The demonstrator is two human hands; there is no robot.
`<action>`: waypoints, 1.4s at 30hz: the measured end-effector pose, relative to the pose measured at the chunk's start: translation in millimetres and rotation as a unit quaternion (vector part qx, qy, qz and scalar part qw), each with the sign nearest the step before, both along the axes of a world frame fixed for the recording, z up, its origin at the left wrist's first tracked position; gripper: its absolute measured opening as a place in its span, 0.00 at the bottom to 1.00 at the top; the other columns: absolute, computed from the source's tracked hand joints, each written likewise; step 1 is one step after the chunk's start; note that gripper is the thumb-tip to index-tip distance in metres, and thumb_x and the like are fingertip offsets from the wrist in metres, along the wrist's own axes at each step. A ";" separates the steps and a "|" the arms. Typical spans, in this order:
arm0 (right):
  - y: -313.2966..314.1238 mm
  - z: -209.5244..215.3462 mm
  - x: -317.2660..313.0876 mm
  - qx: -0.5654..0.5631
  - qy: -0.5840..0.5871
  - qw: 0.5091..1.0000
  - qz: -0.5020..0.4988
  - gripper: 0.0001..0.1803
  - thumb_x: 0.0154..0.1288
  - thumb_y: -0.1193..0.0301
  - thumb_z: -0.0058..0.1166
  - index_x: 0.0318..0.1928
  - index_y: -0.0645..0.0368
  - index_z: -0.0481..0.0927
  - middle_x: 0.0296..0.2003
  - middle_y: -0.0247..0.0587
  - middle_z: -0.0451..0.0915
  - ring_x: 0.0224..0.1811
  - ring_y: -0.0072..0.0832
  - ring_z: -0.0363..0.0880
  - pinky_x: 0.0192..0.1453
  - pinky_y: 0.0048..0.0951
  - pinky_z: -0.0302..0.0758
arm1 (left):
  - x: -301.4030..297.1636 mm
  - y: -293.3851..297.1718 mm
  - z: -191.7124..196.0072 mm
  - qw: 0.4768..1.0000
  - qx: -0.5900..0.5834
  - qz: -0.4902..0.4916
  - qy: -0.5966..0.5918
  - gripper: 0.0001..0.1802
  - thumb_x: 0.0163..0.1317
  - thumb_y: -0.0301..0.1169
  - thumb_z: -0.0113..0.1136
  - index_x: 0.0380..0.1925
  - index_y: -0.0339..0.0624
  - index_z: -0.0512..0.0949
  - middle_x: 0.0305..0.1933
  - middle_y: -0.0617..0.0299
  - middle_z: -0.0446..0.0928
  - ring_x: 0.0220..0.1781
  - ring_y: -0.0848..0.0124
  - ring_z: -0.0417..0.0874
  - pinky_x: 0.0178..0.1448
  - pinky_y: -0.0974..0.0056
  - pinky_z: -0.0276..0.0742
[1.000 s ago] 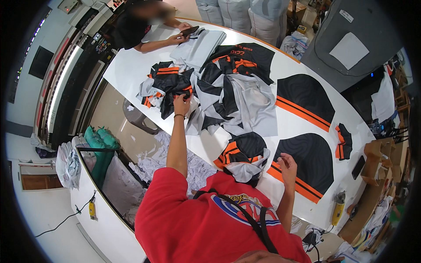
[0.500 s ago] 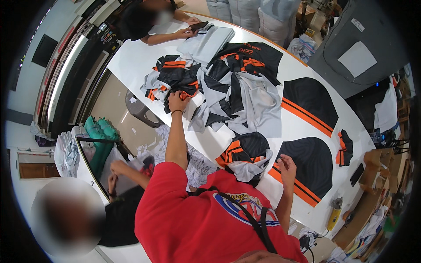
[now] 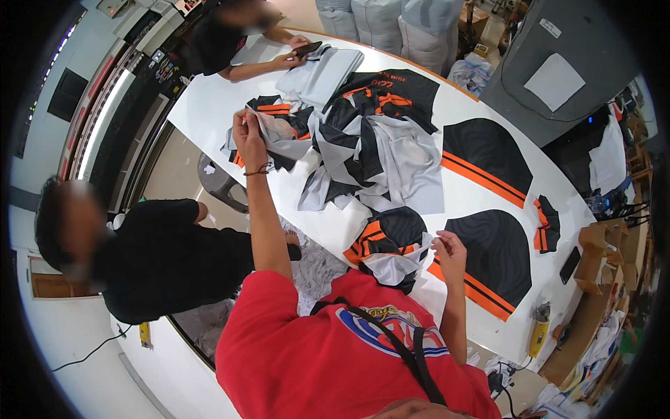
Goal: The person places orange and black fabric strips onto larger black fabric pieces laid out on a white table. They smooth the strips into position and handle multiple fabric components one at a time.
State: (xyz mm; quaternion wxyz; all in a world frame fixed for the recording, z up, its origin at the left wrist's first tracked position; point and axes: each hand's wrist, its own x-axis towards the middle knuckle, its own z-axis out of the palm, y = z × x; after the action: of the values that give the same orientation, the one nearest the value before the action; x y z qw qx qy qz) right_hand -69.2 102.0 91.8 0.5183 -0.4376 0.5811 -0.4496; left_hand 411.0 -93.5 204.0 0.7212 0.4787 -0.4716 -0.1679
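Note:
My left hand (image 3: 250,136) is raised over the far left of the table, pinching a cut fabric piece (image 3: 280,143) with its pale underside up. It hangs beside a heap of black, orange and grey cut pieces (image 3: 289,112). My right hand (image 3: 452,253) is closed at the pale edge of a fabric piece (image 3: 391,267), which lifts from a small folded bundle (image 3: 394,227) of black, orange and white cloth. Just right of that hand lies a flat black sleeve-shaped panel (image 3: 492,255) with an orange striped band. A larger pale and black cloth pile (image 3: 405,160) spreads between my hands.
A second striped panel (image 3: 485,157) and a small black-orange piece (image 3: 546,223) lie to the right, near a phone (image 3: 570,265) and yellow tool (image 3: 539,332). One person (image 3: 216,42) leans on the far table edge, holding a phone; another (image 3: 167,258) stands at left.
My left hand has lifted a fabric piece from the heap and moved up and left. My right hand has shifted slightly left to the bundle. The person at left has straightened up.

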 end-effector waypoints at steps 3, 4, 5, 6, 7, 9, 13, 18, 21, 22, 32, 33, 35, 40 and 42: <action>-12.3 23.0 23.5 -0.027 -0.034 0.999 0.028 0.12 0.67 0.78 0.60 0.51 0.65 0.80 0.35 0.35 0.83 0.39 0.19 0.82 0.46 0.21 0.77 | -37.6 16.2 70.2 0.993 -0.049 -0.108 0.027 0.09 0.77 0.33 0.52 0.41 0.40 0.74 0.33 0.71 0.73 0.33 0.85 0.69 0.38 0.78 0.65; -16.6 32.6 32.8 -0.048 -0.043 0.997 0.038 0.12 0.67 0.78 0.60 0.51 0.65 0.80 0.35 0.35 0.83 0.39 0.19 0.82 0.46 0.21 0.77 | -51.3 22.5 89.5 0.990 -0.036 -0.132 0.014 0.08 0.77 0.33 0.52 0.41 0.40 0.74 0.32 0.71 0.74 0.32 0.85 0.68 0.37 0.78 0.65; -20.9 42.7 42.6 -0.068 -0.055 0.995 0.046 0.12 0.67 0.78 0.60 0.51 0.65 0.80 0.35 0.35 0.83 0.39 0.19 0.82 0.46 0.21 0.77 | -65.4 29.0 105.3 0.987 -0.024 -0.158 0.002 0.08 0.77 0.32 0.53 0.41 0.40 0.75 0.32 0.71 0.74 0.31 0.86 0.68 0.37 0.78 0.65; -27.0 53.4 51.5 -0.100 -0.060 0.991 0.060 0.13 0.68 0.78 0.61 0.51 0.65 0.80 0.34 0.33 0.82 0.37 0.19 0.81 0.45 0.21 0.76 | -80.8 36.2 117.0 0.982 -0.012 -0.189 -0.001 0.07 0.76 0.32 0.54 0.42 0.39 0.75 0.31 0.72 0.75 0.30 0.86 0.69 0.35 0.79 0.64; -30.2 64.4 60.1 -0.124 -0.079 0.987 0.066 0.17 0.66 0.76 0.63 0.54 0.64 0.79 0.38 0.35 0.81 0.41 0.21 0.81 0.47 0.22 0.77 | -97.5 42.3 125.5 0.975 -0.014 -0.218 -0.026 0.07 0.76 0.32 0.54 0.42 0.39 0.75 0.31 0.72 0.75 0.29 0.86 0.69 0.35 0.79 0.64; -36.6 83.9 75.7 -0.219 -0.056 0.972 0.058 0.27 0.61 0.70 0.68 0.59 0.63 0.75 0.48 0.40 0.77 0.50 0.27 0.78 0.51 0.26 0.77 | -128.5 52.9 134.0 0.955 -0.016 -0.288 -0.070 0.08 0.75 0.32 0.55 0.42 0.39 0.75 0.30 0.72 0.76 0.29 0.85 0.70 0.34 0.79 0.64; -52.5 106.6 86.0 -0.334 0.076 0.939 0.033 0.40 0.49 0.61 0.75 0.62 0.58 0.74 0.60 0.47 0.70 0.62 0.39 0.71 0.60 0.39 0.73 | -168.9 65.1 133.3 0.899 0.002 -0.422 -0.120 0.10 0.74 0.34 0.57 0.39 0.37 0.76 0.30 0.68 0.78 0.29 0.84 0.73 0.32 0.77 0.66; -59.1 109.8 61.2 -0.391 0.164 0.902 -0.086 0.11 0.52 0.83 0.63 0.39 0.63 0.81 0.37 0.44 0.82 0.41 0.42 0.82 0.47 0.35 0.77 | -179.1 57.3 116.0 0.888 -0.068 -0.420 -0.174 0.10 0.72 0.34 0.59 0.37 0.37 0.76 0.29 0.59 0.80 0.29 0.76 0.79 0.33 0.71 0.72; -54.7 111.0 37.3 -0.465 0.206 0.845 -0.166 0.13 0.51 0.86 0.62 0.37 0.61 0.78 0.37 0.45 0.81 0.40 0.39 0.81 0.45 0.33 0.77 | -172.5 51.4 103.1 0.880 -0.127 -0.408 -0.206 0.06 0.64 0.27 0.62 0.30 0.37 0.80 0.28 0.55 0.82 0.28 0.71 0.81 0.31 0.70 0.75; -52.6 111.5 29.3 -0.469 0.211 0.839 -0.175 0.13 0.51 0.87 0.60 0.36 0.61 0.76 0.37 0.45 0.80 0.40 0.39 0.81 0.44 0.32 0.77 | -170.7 52.6 97.6 0.879 -0.131 -0.417 -0.192 0.02 0.61 0.23 0.62 0.30 0.37 0.82 0.29 0.56 0.82 0.28 0.72 0.82 0.31 0.71 0.74; -24.7 99.2 -3.4 -0.483 0.242 0.809 -0.231 0.13 0.48 0.90 0.50 0.31 0.59 0.71 0.39 0.46 0.78 0.38 0.35 0.77 0.37 0.27 0.73 | -163.7 65.0 64.8 0.839 -0.083 -0.524 -0.119 0.14 0.47 0.08 0.60 0.30 0.34 0.88 0.36 0.50 0.82 0.28 0.71 0.85 0.33 0.72 0.82; -22.0 97.6 -4.5 -0.476 0.231 0.815 -0.237 0.12 0.48 0.90 0.50 0.31 0.59 0.70 0.38 0.46 0.78 0.38 0.34 0.77 0.37 0.27 0.72 | -162.4 67.1 64.3 0.835 -0.066 -0.534 -0.115 0.14 0.47 0.08 0.61 0.30 0.34 0.88 0.37 0.50 0.82 0.29 0.70 0.85 0.33 0.72 0.82; -17.1 94.7 -6.0 -0.471 0.212 0.821 -0.244 0.12 0.49 0.89 0.49 0.30 0.60 0.69 0.38 0.46 0.77 0.37 0.32 0.75 0.37 0.26 0.72 | -160.7 71.6 63.3 0.828 -0.035 -0.549 -0.113 0.13 0.47 0.09 0.63 0.29 0.34 0.88 0.38 0.51 0.81 0.29 0.71 0.85 0.33 0.71 0.82; -13.5 86.4 -5.7 -0.444 0.191 0.838 -0.254 0.09 0.59 0.86 0.48 0.31 0.59 0.66 0.35 0.41 0.75 0.34 0.24 0.72 0.38 0.21 0.70 | -166.0 79.2 56.2 0.843 0.016 -0.503 -0.191 0.09 0.48 0.13 0.68 0.28 0.36 0.88 0.37 0.55 0.81 0.28 0.73 0.84 0.33 0.71 0.80; -10.9 81.9 -4.2 -0.384 0.136 0.878 -0.253 0.09 0.64 0.83 0.49 0.32 0.58 0.64 0.32 0.37 0.72 0.32 0.21 0.69 0.38 0.19 0.68 | -173.5 80.5 49.0 0.872 0.035 -0.421 -0.247 0.09 0.49 0.15 0.67 0.30 0.38 0.87 0.36 0.57 0.81 0.32 0.74 0.84 0.34 0.72 0.76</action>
State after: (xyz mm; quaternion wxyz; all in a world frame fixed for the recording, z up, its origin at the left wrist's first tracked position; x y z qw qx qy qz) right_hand -73.4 91.1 173.7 0.0943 -0.4975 0.5187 -0.6889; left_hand 237.5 -13.0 253.0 0.4248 0.2856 -0.7850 -0.3490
